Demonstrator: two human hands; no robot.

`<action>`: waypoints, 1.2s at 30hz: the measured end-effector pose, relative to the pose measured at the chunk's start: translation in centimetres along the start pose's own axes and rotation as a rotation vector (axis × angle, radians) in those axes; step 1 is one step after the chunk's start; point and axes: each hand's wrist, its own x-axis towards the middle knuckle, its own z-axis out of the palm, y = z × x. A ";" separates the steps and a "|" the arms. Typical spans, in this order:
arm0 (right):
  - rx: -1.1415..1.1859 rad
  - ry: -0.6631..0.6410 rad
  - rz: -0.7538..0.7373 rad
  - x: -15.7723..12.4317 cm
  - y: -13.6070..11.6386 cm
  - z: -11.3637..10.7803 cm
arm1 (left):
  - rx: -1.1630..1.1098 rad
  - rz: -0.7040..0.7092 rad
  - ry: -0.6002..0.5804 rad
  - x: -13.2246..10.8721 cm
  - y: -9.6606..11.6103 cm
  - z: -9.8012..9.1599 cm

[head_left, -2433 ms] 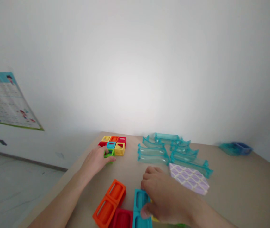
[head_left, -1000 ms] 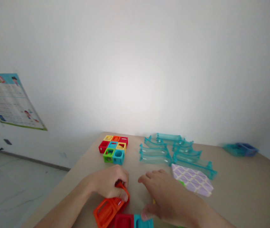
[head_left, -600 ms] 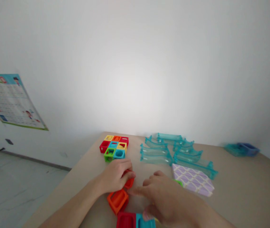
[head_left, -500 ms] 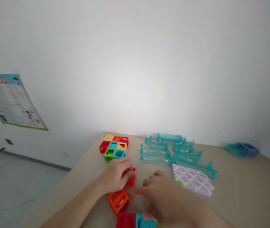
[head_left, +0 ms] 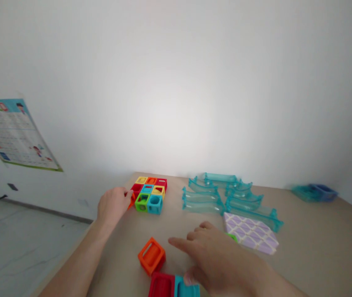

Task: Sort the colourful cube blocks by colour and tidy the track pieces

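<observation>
My left hand is closed on an orange cube block at the left side of a flat group of coloured cube blocks; the fingers hide most of it. The group has red, orange, yellow, green and blue open-sided cubes set edge to edge. My right hand is open near the front, palm down, index finger stretched out. Its thumb is at a blue cube block, joined to a red cube block. Left of that index finger, a loose orange cube block sits turned at an angle.
Clear teal track pieces lie in the table's middle. In front of them are lavender lattice panels, with a bit of green piece behind my right hand. Teal and blue pieces stand far right. A wall rises behind the table.
My left hand has carried the orange block left and away, from beside my right index finger to the group's left side. The right hand has barely moved.
</observation>
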 end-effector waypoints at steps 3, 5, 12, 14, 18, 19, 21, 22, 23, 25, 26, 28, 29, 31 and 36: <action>0.004 -0.009 0.009 0.0 -0.1 0.0 | -0.053 0.039 -0.031 0.0 0.4 0.8; 0.012 -0.021 0.013 0.0 -0.2 -0.1 | -0.073 0.043 -0.035 0.0 0.7 1.1; 0.027 -0.046 0.024 0.0 -0.3 -0.4 | -0.358 0.178 0.183 -0.8 1.5 0.4; 0.026 -0.049 0.026 0.1 -0.3 -0.5 | -0.517 0.443 0.052 -1.7 2.0 -0.1; 0.024 -0.059 0.036 0.2 -0.5 -0.4 | -0.635 0.906 -0.478 -3.7 3.4 -0.4; 0.024 -0.058 0.040 0.2 -0.6 -0.4 | -0.640 0.963 -0.558 -4.1 3.7 -0.2; 0.035 -0.046 0.051 0.3 -0.7 -0.5 | -0.641 1.042 -0.651 -4.7 4.3 0.2; 0.050 -0.030 0.060 0.2 -0.5 -0.7 | -0.639 1.068 -0.675 -4.8 4.6 0.5; 0.071 -0.007 0.073 0.2 -0.2 -0.9 | -0.636 1.086 -0.687 -5.0 4.8 0.7; 0.110 0.081 0.113 -0.3 0.8 -1.8 | -0.636 1.103 -0.696 -5.1 5.0 1.0; 0.117 0.136 0.144 -0.7 1.5 -2.3 | -0.641 1.100 -0.695 -5.2 5.0 1.1; 0.091 0.223 0.226 -1.7 3.0 -3.4 | -0.652 1.091 -0.701 -5.2 5.1 1.1; 0.075 0.215 0.268 -2.3 3.5 -3.8 | -0.655 1.084 -0.710 -5.2 5.0 1.1; 0.066 0.110 0.319 -3.5 4.2 -4.4 | -0.653 1.061 -0.726 -5.3 5.0 1.1; 0.030 -0.115 0.386 -4.6 2.9 -4.2 | -0.735 1.038 -0.653 -5.7 5.3 0.5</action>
